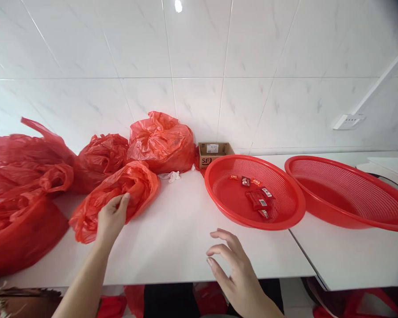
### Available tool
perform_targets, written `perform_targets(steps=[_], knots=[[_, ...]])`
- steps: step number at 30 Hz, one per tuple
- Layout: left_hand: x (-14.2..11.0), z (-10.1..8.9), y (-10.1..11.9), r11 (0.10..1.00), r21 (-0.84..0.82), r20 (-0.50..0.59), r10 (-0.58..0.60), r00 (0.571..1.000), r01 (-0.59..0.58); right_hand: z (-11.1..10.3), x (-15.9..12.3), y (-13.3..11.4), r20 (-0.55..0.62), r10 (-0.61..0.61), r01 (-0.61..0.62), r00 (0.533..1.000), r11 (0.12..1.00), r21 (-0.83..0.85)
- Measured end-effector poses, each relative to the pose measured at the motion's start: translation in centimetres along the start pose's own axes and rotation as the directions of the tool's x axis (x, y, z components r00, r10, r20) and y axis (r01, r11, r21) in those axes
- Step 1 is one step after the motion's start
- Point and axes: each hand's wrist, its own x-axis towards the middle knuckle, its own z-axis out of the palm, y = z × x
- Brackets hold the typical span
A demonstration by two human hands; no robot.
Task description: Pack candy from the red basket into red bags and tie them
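My left fingers point(124, 203) are bent in close at the mouth of the red bag point(108, 189); their tips are partly lost against the plastic, and I cannot tell whether they grip it. The bag lies on the left of the worktop point(177, 216), its contents hidden by folds. My right fingers point(224, 252) are curved, a gap between thumb and forefinger, holding nothing, in front of the near basket point(228, 192) and apart from it.

Bare worktop separates bag from basket; its front edge runs below my right fingertips, and a seam shows under the basket's right side. In the basket lie small packets point(259, 198), some overlapping, their print too small to read. The far basket point(334, 190) is cut off at right and masks part of a dark-rimmed object point(389, 182). The box point(215, 152) is half hidden behind the near basket. Beyond my bag stands a tied bag point(161, 141), close to the tiled wall point(199, 53); the leftmost bag point(23, 238) is cropped by the frame.
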Motion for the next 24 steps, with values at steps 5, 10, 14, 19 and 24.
perform_targets(steps=[5, 10, 14, 19, 24], knots=[[-2.3, -0.1, 0.2, 0.991, -0.134, 0.056, -0.012, 0.998, 0.019, 3.5, 4.6, -2.7, 0.068, -0.1, 0.077, 0.993, 0.957, 0.281], [-4.9, 0.5, 0.6, 0.938, -0.345, 0.155, 0.074, 0.985, -0.017, 8.7, 10.3, -4.1, 0.198, -0.079, -0.013, 0.977, 0.904, 0.427], [-5.5, 0.3, 0.3, 0.855, -0.517, 0.175, 0.06, 0.983, 0.04, 11.9, 13.6, -2.3, 0.317, 0.101, -0.197, 0.943, 0.937, 0.288], [-4.9, 0.2, 0.1, 0.725, -0.678, 0.063, -0.11, 0.992, 0.123, 13.4, 14.6, 0.0, 0.391, 0.026, -0.169, 0.92, 0.927, 0.335], [-4.4, 0.0, 0.5, 0.7, -0.694, 0.157, -0.082, 0.984, 0.169, 12.2, 14.0, -1.2, 0.282, 0.004, -0.15, 0.96, 0.852, 0.501]])
